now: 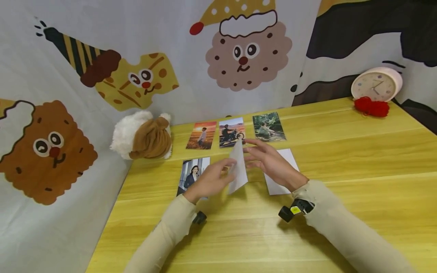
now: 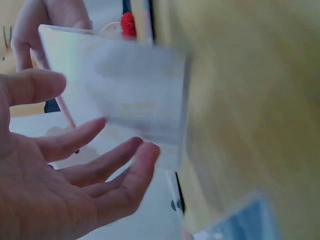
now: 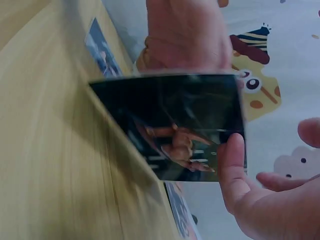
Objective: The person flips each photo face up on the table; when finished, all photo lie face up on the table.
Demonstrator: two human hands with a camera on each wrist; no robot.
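A photo card (image 1: 238, 168) stands on edge between the two hands, its white back (image 2: 125, 90) toward the left hand. Its dark picture side (image 3: 175, 110) shows a reddish figure. My left hand (image 1: 214, 177) is at the white side with thumb and fingers spread, the fingertips right at the card. From the other side my right hand (image 1: 268, 161) reaches in; one finger lies on the picture, its thumb apart. Left of the hands lies a photo of a person in a dark suit (image 1: 191, 172). A white-backed card (image 1: 274, 186) lies partly under the right hand.
Behind the hands lie a sunset photo (image 1: 199, 136), a motorcycle photo (image 1: 230, 131) and a forest photo (image 1: 269, 127). A white and brown plush toy (image 1: 150, 138) sits at the back left. Red yarn (image 1: 371, 107) lies before a white clock (image 1: 375, 85) at the back right.
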